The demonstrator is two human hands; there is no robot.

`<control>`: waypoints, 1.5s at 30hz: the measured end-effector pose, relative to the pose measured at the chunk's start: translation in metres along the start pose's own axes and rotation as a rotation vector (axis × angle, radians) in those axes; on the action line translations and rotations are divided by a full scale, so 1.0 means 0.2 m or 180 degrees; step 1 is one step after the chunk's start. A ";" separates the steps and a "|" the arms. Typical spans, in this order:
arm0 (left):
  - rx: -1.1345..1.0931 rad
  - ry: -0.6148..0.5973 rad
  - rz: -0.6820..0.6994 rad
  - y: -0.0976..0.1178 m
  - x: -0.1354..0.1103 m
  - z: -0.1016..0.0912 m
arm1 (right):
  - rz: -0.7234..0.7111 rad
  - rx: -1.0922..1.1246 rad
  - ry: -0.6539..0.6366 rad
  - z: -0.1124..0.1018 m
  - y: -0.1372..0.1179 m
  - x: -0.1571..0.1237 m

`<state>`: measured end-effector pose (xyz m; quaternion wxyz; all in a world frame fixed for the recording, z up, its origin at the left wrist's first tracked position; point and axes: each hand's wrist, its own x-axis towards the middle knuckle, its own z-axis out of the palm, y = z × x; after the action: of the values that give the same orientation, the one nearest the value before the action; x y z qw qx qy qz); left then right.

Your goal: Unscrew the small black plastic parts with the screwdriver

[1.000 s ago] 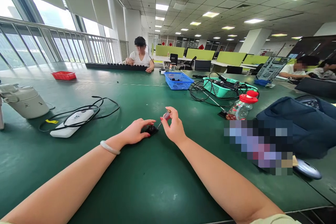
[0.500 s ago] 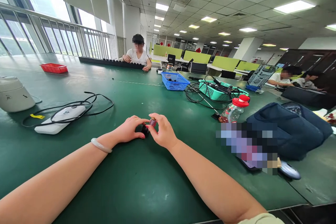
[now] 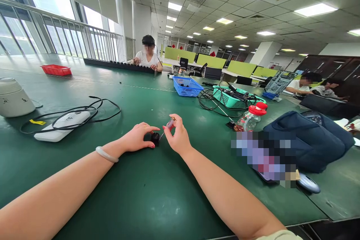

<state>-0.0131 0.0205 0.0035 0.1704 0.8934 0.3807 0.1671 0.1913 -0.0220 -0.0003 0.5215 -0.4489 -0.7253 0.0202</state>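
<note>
My left hand (image 3: 138, 137) rests on the green table (image 3: 157, 195), its fingers closed around a small black part (image 3: 155, 137) that it holds down. My right hand (image 3: 176, 136) pinches a small screwdriver (image 3: 167, 127) with a clear reddish handle. The screwdriver slants down and left, and its tip touches the black part. A pale bangle (image 3: 106, 155) sits on my left wrist.
A white device (image 3: 63, 125) wrapped in black cable lies at the left, a white kettle (image 3: 12, 97) beyond it. A blue basket (image 3: 186, 85), a green basket of cables (image 3: 235, 97), a red-capped bottle (image 3: 250, 117) and a dark blue bag (image 3: 308, 138) stand to the right. Other people sit further off.
My right hand has risen from the black part and tilted the screwdriver, so its shaft shows again. The left hand stays on the part.
</note>
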 end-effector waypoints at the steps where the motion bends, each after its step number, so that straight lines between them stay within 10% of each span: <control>1: 0.0003 0.0006 -0.0015 0.00 0.00 0.00 | 0.0041 -0.0008 0.0005 0.00 0.00 0.00; 23: 0.0349 0.0152 0.0206 0.04 -0.02 0.01 | -0.1459 -0.0068 -0.0013 -0.01 -0.11 -0.02; 45: 0.0307 0.0092 0.0256 0.03 -0.01 0.00 | -0.1405 0.0005 0.0105 0.02 -0.09 -0.03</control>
<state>-0.0107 0.0148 0.0068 0.1149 0.9127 0.3544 0.1681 0.1777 -0.0352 0.0016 0.5255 -0.2791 -0.7973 -0.1013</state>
